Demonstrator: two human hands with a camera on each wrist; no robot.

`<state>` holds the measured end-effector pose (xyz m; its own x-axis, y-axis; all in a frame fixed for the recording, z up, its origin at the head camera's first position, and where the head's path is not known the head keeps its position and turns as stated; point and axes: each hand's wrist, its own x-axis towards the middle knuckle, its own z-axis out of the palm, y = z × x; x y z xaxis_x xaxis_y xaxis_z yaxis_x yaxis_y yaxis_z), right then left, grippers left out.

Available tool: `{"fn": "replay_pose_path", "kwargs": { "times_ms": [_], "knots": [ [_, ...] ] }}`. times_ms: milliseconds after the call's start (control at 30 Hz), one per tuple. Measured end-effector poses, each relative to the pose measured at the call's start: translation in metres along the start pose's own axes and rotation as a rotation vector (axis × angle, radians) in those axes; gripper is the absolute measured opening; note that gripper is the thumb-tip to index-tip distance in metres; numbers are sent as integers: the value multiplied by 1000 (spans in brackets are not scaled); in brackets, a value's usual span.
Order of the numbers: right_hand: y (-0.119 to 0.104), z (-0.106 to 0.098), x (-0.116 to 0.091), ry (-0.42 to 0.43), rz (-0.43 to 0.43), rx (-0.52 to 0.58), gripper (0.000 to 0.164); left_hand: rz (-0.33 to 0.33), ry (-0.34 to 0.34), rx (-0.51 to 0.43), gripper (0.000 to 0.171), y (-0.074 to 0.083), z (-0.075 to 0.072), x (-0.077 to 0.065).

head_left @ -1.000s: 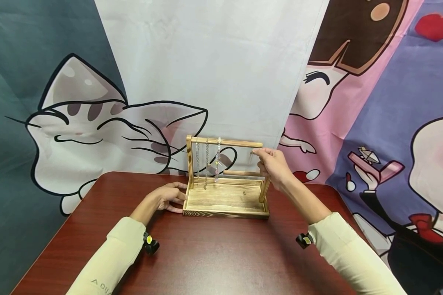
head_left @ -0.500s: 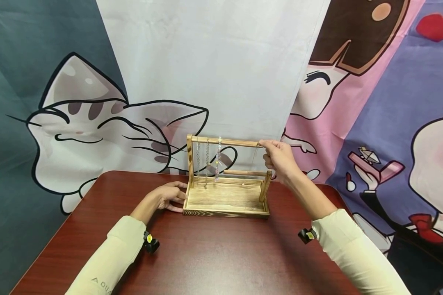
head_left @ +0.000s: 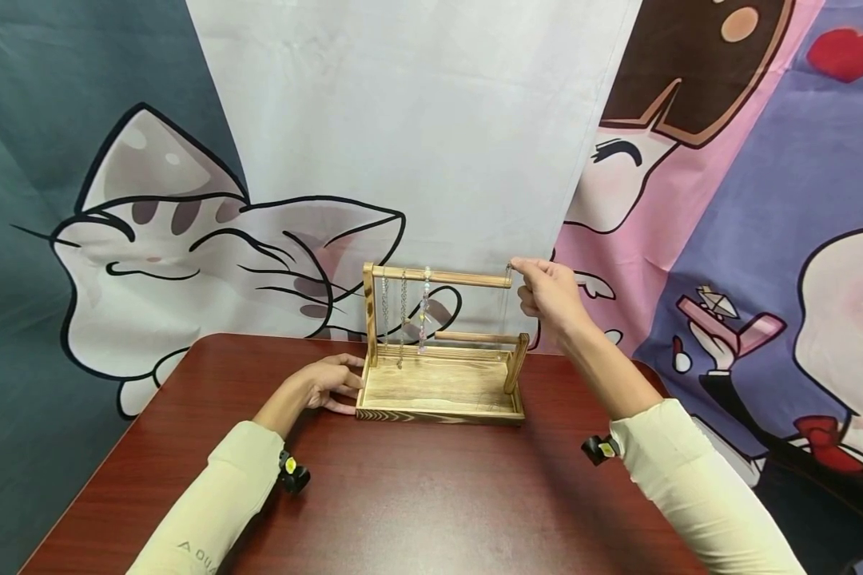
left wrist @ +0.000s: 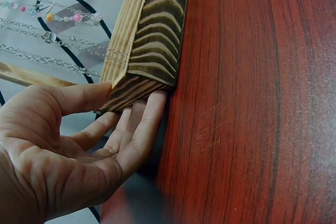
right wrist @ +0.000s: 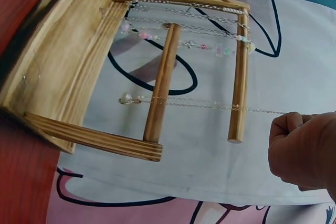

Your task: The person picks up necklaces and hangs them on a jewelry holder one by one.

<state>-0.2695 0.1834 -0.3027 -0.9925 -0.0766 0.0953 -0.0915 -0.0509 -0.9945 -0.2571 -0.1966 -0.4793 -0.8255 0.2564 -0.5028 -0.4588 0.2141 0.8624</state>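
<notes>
Your fine chain (right wrist: 197, 105) is drawn out lengthwise: in the right wrist view its long axis runs nearly level across the middle of the frame, the pendant (right wrist: 126, 99) at the left end and the other end at your right hand (head_left: 550, 291). In the head view, right of centre, the chain hangs close to vertical, pendant end down. You pinch its top between thumb and index finger, just beside the free right end of the upper bar (head_left: 442, 278). The chain crosses both that bar and the lower bar (head_left: 475, 338) in the right wrist view; whether it touches either, you cannot tell from here.

Toward the upper bar's left end hang a beaded necklace (head_left: 423, 311) and silver-coloured chains (head_left: 403, 319), all pointing down. Below them is the wooden tray (head_left: 435, 389), its long axis running left to right. Your left hand (head_left: 327, 385) rests against the tray's left end, fingers spread, thumb at the rim. The tray stands on the red-brown table (head_left: 403, 495), before the printed cloth (head_left: 431, 144).
</notes>
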Motion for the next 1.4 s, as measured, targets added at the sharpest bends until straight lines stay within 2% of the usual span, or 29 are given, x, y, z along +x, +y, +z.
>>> {"fn": "replay_pose_path", "kwargs": {
  "times_ms": [867,1067,1400],
  "knots": [
    [-34,-7,9,61,-86,78,19,5,1,5,68,0,0,-1],
    [-30,-11,13,83,-76,70,19,5,3,1,67,0,1,-1],
    [-9,-16,26,133,-24,76,20,11,0,-2,67,-1,0,0]
  ]
}}
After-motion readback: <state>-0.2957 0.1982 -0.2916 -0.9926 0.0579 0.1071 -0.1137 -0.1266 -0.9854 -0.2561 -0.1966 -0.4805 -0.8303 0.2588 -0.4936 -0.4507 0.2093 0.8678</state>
